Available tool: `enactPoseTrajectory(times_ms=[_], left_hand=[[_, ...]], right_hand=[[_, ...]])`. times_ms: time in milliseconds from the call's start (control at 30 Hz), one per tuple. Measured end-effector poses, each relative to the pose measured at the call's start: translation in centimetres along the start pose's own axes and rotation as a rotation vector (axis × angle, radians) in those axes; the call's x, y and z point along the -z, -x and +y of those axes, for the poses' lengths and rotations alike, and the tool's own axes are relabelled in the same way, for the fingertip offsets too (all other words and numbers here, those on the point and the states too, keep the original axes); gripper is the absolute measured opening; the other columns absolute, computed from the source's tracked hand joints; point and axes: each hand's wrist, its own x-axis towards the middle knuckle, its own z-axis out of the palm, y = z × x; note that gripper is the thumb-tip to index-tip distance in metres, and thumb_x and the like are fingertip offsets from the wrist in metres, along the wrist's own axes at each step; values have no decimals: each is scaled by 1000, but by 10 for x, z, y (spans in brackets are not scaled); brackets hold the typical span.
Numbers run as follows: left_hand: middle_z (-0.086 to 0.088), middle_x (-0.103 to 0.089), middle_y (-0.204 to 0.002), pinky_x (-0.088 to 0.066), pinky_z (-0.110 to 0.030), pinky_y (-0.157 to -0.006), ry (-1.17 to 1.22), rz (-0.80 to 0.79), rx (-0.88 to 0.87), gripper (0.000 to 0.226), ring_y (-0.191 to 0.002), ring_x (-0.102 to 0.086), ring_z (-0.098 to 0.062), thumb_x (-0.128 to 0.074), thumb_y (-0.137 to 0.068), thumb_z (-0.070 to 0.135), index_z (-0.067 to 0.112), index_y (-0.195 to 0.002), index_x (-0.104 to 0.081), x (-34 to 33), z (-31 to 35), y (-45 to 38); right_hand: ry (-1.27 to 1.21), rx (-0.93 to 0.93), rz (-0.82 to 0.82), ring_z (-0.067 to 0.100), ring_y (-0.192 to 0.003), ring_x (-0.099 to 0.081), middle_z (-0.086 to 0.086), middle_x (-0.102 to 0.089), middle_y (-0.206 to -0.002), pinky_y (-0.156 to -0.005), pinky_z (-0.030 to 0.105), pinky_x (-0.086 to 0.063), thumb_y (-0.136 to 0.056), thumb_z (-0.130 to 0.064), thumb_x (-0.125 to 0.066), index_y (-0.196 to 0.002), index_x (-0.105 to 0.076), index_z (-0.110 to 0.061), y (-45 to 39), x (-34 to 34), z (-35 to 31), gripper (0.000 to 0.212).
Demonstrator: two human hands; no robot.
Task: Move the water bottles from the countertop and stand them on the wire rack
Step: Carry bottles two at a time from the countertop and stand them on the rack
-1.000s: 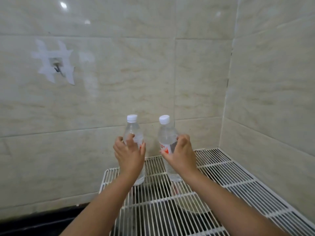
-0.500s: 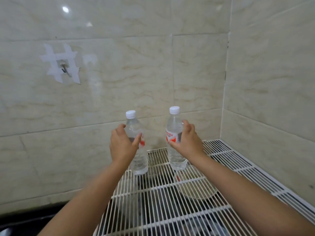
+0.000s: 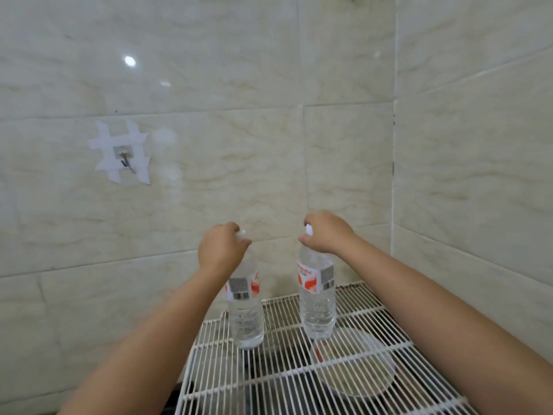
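While both bottles stand upright near the far-left corner of the wire rack [image 3: 299, 372], each hand grips one at the top. The left hand [image 3: 220, 250] closes over the cap of the left bottle [image 3: 245, 313]; the right hand [image 3: 327, 235] pinches the cap of the right bottle [image 3: 317, 304]. Both caps are mostly hidden. A round dish [image 3: 359, 369] under the rack is indistinct.

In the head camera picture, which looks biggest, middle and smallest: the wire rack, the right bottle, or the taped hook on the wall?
1. Wire rack: by far the biggest.
2. Right bottle: middle; the left bottle looks about the same size.
3. Taped hook: smallest, though it is farther away, which makes it look smaller.
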Motion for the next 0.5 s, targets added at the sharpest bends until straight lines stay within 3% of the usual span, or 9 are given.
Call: enactPoseTrajectory(times_ms=[67,133,200,233,300,367,500], left_hand=[[-11,-60,-126,-47,-34,-88,-11,-11,-21,44,-115,-55,-28,-60,-87,33,12,-126,-55,1,-2,-2],[-10,-60,-127,-46,-33,-89,-23,-30,-36,44,-116,-55,-27,-58,-88,33,13,-127,-54,3,-3,-4],[-10,-61,-127,-46,-32,-89,-26,-46,-51,42,-116,-55,-27,-57,-89,32,13,-127,-54,4,-3,-5],[-10,-61,-127,-46,-32,-89,-25,-53,-59,42,-116,-55,-27,-57,-89,31,13,-127,-54,4,-2,-5],[-12,-61,-127,-45,-33,-89,-11,-68,-72,40,-116,-55,-28,-57,-90,29,12,-126,-54,6,-3,-5],[-12,-60,-127,-46,-33,-90,24,-98,-98,39,-116,-55,-28,-58,-90,25,11,-126,-54,8,-4,-5],[-12,-56,-132,-44,-32,-94,105,-153,-144,40,-119,-53,-28,-56,-91,18,9,-129,-51,8,-8,-5]], right_hand=[[-63,65,-134,29,-122,-48,11,-44,-140,-90,34,-47,-88,-12,-48,-133,-44,-12,-4,7,-1,45],[-229,75,-248,29,-118,-50,7,-40,-142,-68,26,-54,-85,1,-43,-133,-44,-14,-4,17,0,51],[-246,71,-304,28,-105,-53,9,-41,-140,-50,16,-48,-86,2,-44,-132,-46,-13,-2,24,-1,48],[-219,69,-295,26,-95,-54,12,-45,-132,-47,15,-46,-87,-2,-47,-127,-50,-10,-2,25,0,41],[-135,62,-231,24,-72,-56,14,-56,-96,-44,21,-42,-88,-20,-56,-101,-58,-1,1,25,-2,23],[-5,16,-139,23,-62,-52,8,-51,-72,-45,26,-35,-86,-40,-57,-85,-56,-3,6,23,-4,37],[76,14,-57,23,-76,-48,5,-50,-85,-55,28,-33,-84,-47,-57,-98,-57,-4,8,13,-14,45]])
